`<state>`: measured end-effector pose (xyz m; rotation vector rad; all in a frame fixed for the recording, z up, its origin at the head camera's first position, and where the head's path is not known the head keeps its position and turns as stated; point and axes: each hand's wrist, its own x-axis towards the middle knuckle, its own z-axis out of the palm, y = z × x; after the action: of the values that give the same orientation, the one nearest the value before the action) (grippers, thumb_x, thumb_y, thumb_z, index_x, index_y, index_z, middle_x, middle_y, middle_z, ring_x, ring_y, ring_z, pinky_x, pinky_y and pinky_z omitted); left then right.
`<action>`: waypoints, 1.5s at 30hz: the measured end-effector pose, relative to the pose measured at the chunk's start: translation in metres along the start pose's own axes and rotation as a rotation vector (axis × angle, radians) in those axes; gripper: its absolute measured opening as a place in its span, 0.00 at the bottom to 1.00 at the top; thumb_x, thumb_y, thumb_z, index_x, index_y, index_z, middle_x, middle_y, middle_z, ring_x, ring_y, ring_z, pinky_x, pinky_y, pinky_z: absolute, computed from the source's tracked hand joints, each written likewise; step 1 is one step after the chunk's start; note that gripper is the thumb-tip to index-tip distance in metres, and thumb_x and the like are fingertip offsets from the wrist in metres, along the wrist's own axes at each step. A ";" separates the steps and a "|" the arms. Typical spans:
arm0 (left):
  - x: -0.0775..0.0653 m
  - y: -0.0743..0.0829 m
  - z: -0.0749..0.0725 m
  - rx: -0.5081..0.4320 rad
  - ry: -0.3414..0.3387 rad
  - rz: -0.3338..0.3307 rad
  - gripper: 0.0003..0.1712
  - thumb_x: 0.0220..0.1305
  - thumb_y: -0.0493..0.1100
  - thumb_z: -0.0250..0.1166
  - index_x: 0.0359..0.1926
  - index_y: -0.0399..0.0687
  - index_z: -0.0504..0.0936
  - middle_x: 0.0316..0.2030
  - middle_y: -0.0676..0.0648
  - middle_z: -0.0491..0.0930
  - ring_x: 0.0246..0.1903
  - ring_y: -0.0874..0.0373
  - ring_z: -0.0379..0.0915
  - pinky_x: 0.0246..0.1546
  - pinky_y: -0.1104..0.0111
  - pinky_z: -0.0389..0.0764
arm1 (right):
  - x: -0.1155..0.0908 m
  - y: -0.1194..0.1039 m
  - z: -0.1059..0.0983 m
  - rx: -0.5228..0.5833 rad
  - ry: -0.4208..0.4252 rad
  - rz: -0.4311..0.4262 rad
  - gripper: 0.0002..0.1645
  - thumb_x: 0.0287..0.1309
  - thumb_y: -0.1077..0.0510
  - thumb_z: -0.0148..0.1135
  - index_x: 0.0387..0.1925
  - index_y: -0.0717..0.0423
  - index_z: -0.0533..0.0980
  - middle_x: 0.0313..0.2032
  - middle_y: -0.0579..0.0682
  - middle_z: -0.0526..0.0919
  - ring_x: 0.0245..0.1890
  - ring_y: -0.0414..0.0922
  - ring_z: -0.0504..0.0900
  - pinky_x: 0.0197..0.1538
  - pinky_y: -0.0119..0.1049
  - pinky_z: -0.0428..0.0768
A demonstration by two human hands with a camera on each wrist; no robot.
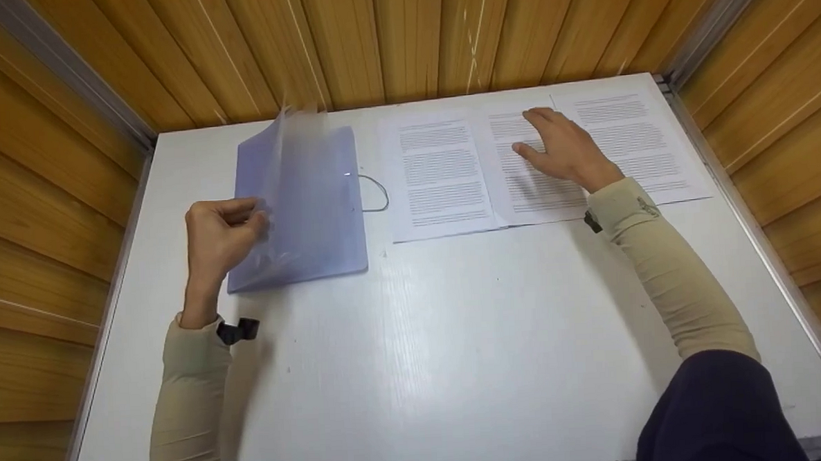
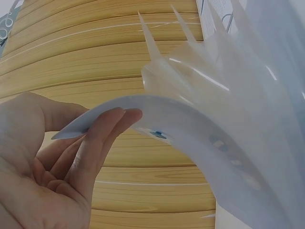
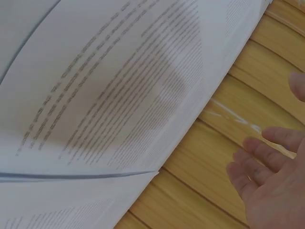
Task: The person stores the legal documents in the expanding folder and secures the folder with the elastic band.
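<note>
A translucent blue folder (image 1: pixel 345 250) lies at the table's left with its pages raised and partly blurred. Its edge is pinched between the thumb and fingers of my left hand (image 1: pixel 218 235). In the left wrist view, the bluish cover (image 2: pixel 190 125) bends in an arc from that hand (image 2: pixel 52 157), and clear plastic sleeves (image 2: pixel 190 76) fan out beside it. My right hand (image 1: pixel 565 147) is held above the middle printed sheet (image 1: pixel 506 126), fingers loosely extended and holding nothing. In the right wrist view the hand (image 3: pixel 276 179) appears apart from the printed paper (image 3: pixel 119 90).
A thin cord loop (image 1: pixel 386 193) sticks out from the folder's right edge. Printed sheets lie to the left (image 1: pixel 443 177) and right (image 1: pixel 628 138) of the middle one. The white table (image 1: pixel 416 355) is bounded by wood-patterned walls (image 1: pixel 409 43) at the back and both sides.
</note>
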<state>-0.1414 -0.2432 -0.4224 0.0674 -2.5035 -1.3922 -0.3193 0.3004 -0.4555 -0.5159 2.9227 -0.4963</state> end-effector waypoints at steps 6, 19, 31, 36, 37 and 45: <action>-0.001 -0.001 -0.005 -0.012 -0.003 -0.016 0.15 0.63 0.32 0.69 0.50 0.29 0.90 0.40 0.31 0.91 0.26 0.75 0.85 0.30 0.80 0.85 | -0.007 0.031 -0.012 0.047 0.020 0.076 0.51 0.79 0.32 0.48 0.84 0.62 0.51 0.83 0.67 0.53 0.83 0.67 0.51 0.83 0.66 0.51; -0.006 -0.002 -0.005 0.017 0.013 -0.031 0.14 0.62 0.32 0.70 0.48 0.31 0.91 0.42 0.32 0.90 0.28 0.80 0.82 0.31 0.84 0.82 | -0.022 0.098 -0.024 0.119 0.039 0.226 0.51 0.80 0.35 0.46 0.83 0.67 0.50 0.82 0.72 0.51 0.82 0.72 0.49 0.82 0.69 0.50; -0.008 0.001 0.001 -0.015 -0.010 -0.025 0.13 0.62 0.31 0.70 0.48 0.30 0.91 0.40 0.32 0.91 0.26 0.78 0.84 0.28 0.81 0.84 | -0.059 0.170 -0.025 0.214 0.011 0.445 0.50 0.81 0.38 0.43 0.83 0.71 0.44 0.81 0.78 0.45 0.81 0.76 0.43 0.80 0.74 0.45; -0.009 0.002 -0.001 -0.039 -0.026 -0.044 0.14 0.63 0.32 0.70 0.49 0.30 0.91 0.40 0.31 0.90 0.25 0.76 0.85 0.28 0.79 0.85 | -0.075 0.187 -0.023 0.295 0.018 0.568 0.52 0.80 0.37 0.44 0.84 0.67 0.41 0.82 0.74 0.45 0.81 0.76 0.46 0.78 0.76 0.48; -0.009 0.002 -0.001 -0.042 -0.026 -0.045 0.14 0.63 0.31 0.70 0.49 0.30 0.91 0.40 0.31 0.90 0.25 0.75 0.85 0.28 0.79 0.85 | -0.078 0.190 -0.022 0.306 0.021 0.586 0.52 0.79 0.37 0.44 0.84 0.67 0.41 0.82 0.74 0.45 0.81 0.76 0.46 0.78 0.76 0.49; -0.009 -0.002 0.000 -0.008 -0.002 -0.021 0.13 0.62 0.30 0.70 0.48 0.29 0.91 0.41 0.31 0.90 0.27 0.80 0.83 0.31 0.82 0.84 | -0.086 0.201 -0.020 0.253 0.062 0.547 0.50 0.77 0.44 0.48 0.80 0.77 0.46 0.78 0.81 0.53 0.79 0.78 0.50 0.78 0.75 0.52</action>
<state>-0.1326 -0.2428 -0.4259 0.0902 -2.5059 -1.4110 -0.3047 0.5148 -0.4992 0.3289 2.8171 -0.7842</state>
